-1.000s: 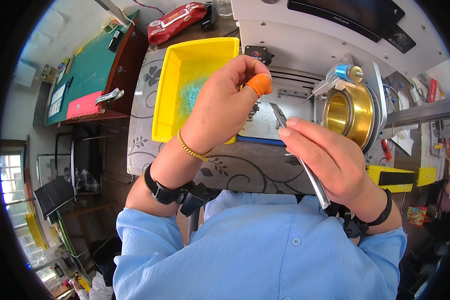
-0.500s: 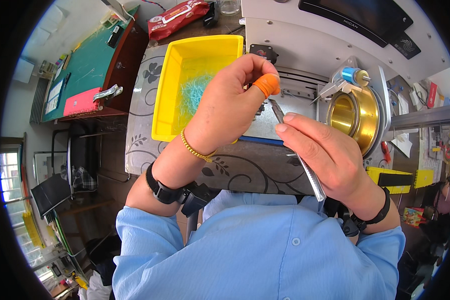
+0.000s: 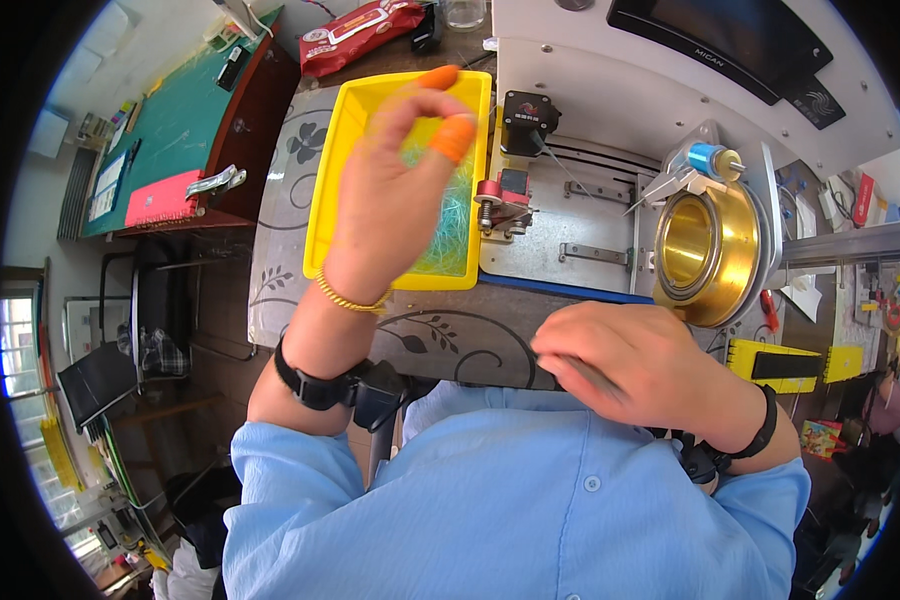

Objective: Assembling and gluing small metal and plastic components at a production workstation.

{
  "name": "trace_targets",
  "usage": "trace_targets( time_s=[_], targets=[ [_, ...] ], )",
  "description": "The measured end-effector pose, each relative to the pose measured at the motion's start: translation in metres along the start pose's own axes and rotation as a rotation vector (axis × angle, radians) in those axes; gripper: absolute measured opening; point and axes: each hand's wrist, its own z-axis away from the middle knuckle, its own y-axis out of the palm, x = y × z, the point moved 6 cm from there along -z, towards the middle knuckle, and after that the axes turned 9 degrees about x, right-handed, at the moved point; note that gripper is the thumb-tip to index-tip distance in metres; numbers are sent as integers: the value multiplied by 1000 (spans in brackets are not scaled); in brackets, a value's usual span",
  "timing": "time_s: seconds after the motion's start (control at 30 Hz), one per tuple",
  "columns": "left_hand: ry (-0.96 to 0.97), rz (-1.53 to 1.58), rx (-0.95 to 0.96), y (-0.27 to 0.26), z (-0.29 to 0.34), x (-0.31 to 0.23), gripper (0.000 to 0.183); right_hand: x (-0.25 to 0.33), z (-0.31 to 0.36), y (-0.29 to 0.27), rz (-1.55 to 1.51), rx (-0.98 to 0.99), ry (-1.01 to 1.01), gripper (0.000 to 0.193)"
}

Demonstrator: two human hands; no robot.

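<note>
My left hand [image 3: 395, 185] hovers over the yellow bin [image 3: 320, 215], which holds a loose tangle of pale blue-green thread [image 3: 453, 225]. Orange finger covers sit on its thumb and another finger. Thumb and index finger curl together in a ring; whatever they pinch is too blurred to make out. Low in front of the table edge, my right hand [image 3: 640, 365] is closed on a slim grey utility knife [image 3: 592, 377], mostly hidden by the fingers and smeared by motion. Between the hands stands a white machine with a small red-and-metal clamp [image 3: 505, 205] on its bed.
A brass-coloured ring [image 3: 710, 255] is mounted at the machine's right, below a blue thread spool [image 3: 705, 160]. A black motor [image 3: 530, 120] sits behind the clamp. A red wipes pack [image 3: 360, 38] lies behind the bin. A green-topped desk [image 3: 190, 130] stands left.
My left hand has moved left from the machine to above the bin. The right hand has drawn down toward me with the knife, uncovering the clamp and machine bed.
</note>
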Motion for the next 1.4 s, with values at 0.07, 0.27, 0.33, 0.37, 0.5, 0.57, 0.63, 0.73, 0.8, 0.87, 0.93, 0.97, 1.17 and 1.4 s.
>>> trace_targets(
  time_s=[0.07, 0.27, 0.33, 0.37, 0.5, 0.57, 0.63, 0.73, 0.8, 0.87, 0.93, 0.97, 1.17, 1.4],
  targets=[
    [78, -85, -48, -23, 8, 2, 13, -17, -1, 23, 11, 164, 200, 17],
    [-73, -487, 47, -45, 34, 11, 18, -35, -14, 42, 233, 204, 246, 24],
    [-49, -524, 29, -43, 41, 6, 21, -19, -25, 14, 321, 36, 182, 25],
    [-55, -526, 22, -45, 44, 5, 21, -11, -27, -2, 409, -136, 127, 27],
    [-28, -502, 52, -41, 40, 4, 23, -18, -34, -23, 534, -309, 138, 24],
    [-15, -491, 73, -37, 38, 7, 24, -21, -37, -22, 487, -296, 182, 19],
    [31, -510, 66, -27, 36, 6, 24, -24, -38, -20, 505, -299, 183, 19],
    [49, -477, 60, -13, 38, 0, 24, -24, -40, -19, 517, -298, 190, 18],
    [59, -508, 41, -11, 41, -2, 25, -25, -40, -19, 516, -293, 198, 19],
    [68, -540, 19, -13, 42, -3, 27, -27, -37, -22, 546, -313, 214, 20],
    [8, -584, 42, -19, 44, 2, 36, -23, -38, -24, 534, -330, 223, 21],
    [6, -582, 42, -22, 45, 4, 36, -22, -39, -25, 521, -351, 231, 21],
    [-70, -229, 27, -27, 46, 18, 33, -26, -42, -18, 534, -329, 138, 20],
    [-237, 166, 91, -23, 45, 24, 30, -24, -42, -14, 599, -315, 156, 18]
  ],
)
